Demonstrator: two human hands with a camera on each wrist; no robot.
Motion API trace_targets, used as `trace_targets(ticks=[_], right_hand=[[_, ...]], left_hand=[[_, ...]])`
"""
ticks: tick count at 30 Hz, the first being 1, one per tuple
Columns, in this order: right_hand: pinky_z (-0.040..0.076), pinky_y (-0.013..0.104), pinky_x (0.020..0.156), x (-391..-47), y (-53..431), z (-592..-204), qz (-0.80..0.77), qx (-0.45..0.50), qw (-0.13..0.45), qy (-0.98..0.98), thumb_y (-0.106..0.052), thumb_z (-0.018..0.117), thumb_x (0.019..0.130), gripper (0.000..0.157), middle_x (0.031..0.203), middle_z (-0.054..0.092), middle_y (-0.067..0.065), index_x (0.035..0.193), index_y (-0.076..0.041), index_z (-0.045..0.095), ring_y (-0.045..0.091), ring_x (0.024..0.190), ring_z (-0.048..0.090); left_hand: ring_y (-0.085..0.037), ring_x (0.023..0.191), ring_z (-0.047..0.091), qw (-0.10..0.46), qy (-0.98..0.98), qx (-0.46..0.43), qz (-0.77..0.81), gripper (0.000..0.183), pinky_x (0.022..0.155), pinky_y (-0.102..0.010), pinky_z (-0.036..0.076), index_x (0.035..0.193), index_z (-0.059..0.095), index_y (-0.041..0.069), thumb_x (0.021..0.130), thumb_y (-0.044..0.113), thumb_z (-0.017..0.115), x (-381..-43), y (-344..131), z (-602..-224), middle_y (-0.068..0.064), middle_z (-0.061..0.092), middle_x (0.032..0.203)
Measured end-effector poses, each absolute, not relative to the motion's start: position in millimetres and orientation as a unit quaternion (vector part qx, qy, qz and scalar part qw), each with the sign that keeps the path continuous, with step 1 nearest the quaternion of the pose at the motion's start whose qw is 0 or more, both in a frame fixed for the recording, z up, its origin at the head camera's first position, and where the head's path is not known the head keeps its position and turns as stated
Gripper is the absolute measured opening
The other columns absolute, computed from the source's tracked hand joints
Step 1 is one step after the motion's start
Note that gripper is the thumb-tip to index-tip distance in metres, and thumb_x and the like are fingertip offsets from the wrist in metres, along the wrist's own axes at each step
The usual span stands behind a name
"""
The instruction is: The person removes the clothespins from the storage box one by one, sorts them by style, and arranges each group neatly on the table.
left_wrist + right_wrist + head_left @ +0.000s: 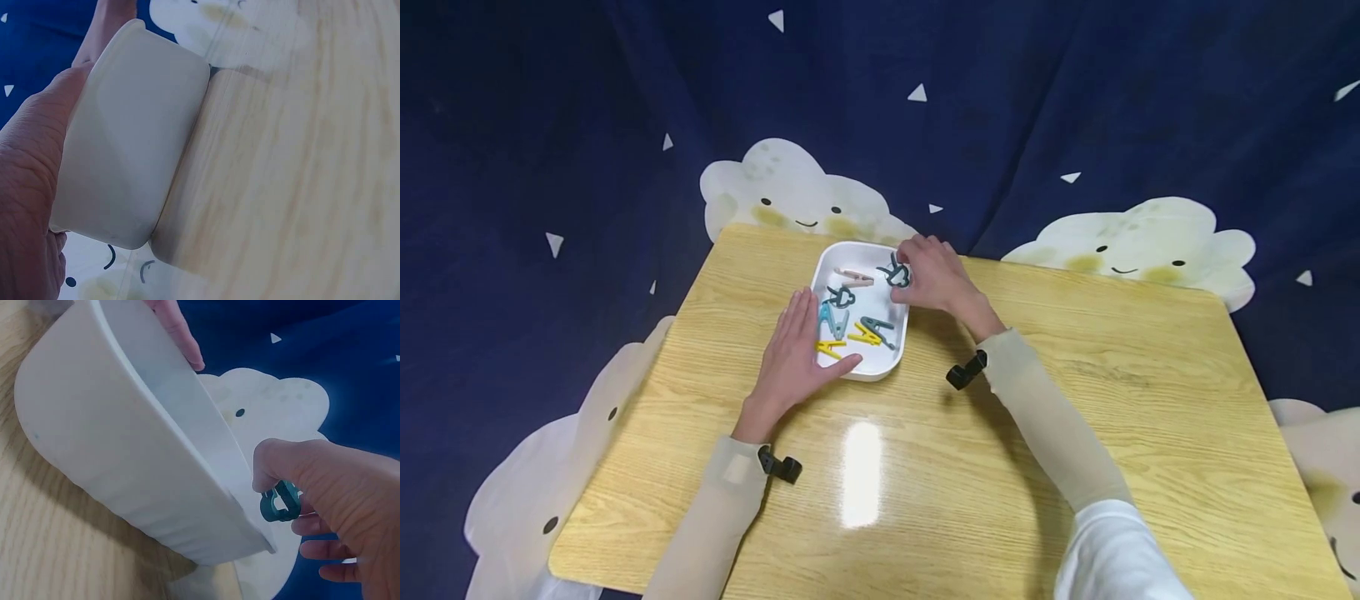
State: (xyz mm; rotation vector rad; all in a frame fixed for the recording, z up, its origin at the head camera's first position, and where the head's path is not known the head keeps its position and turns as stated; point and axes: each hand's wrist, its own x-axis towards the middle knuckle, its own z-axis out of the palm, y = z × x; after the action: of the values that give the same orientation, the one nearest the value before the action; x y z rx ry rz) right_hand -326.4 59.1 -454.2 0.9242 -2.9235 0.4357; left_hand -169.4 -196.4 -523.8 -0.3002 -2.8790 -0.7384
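Note:
A white plastic tray [877, 372] stands on the table with several small clips in it. My left hand [788, 354] lies along its left side, fingers straight, thumb reaching over the near rim. At the far right corner my right hand [936, 275] pinches a dark green clip [280, 503] between thumb and fingers, above the tray. Inside lie a beige clothespin [855, 278], another dark green clip [842, 297], blue clips [827, 317], a grey-green clip [877, 327] and yellow clips [865, 335]. The left wrist view has only the tray's outer wall [131, 137] and part of the hand.
The wooden table [1075, 400] extends to both sides of the tray and toward me. Behind its far edge hangs a dark blue curtain [850, 83] with cloud prints. A black wrist camera [782, 467] sits on the left sleeve, another camera [964, 372] on the right.

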Motion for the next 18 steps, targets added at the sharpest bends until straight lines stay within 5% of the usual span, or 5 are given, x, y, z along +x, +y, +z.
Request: trace_targets(ticks=[18], right_hand=[[0.043, 0.048, 0.089, -330, 114, -456, 0.123, 0.215, -0.001, -0.969, -0.052, 0.075, 0.078, 0.05, 0.11, 0.056, 0.008, 0.104, -0.01, 0.063, 0.033, 0.104, 0.049]], left_hand=[[-0.023, 0.162, -0.006, 0.075, -0.96, -0.098, -0.253, 0.127, 0.132, -0.045, 0.007, 0.167, 0.004, 0.003, 0.085, 0.085, 0.057, -168, -195, -522, -0.009, -0.006, 0.175]])
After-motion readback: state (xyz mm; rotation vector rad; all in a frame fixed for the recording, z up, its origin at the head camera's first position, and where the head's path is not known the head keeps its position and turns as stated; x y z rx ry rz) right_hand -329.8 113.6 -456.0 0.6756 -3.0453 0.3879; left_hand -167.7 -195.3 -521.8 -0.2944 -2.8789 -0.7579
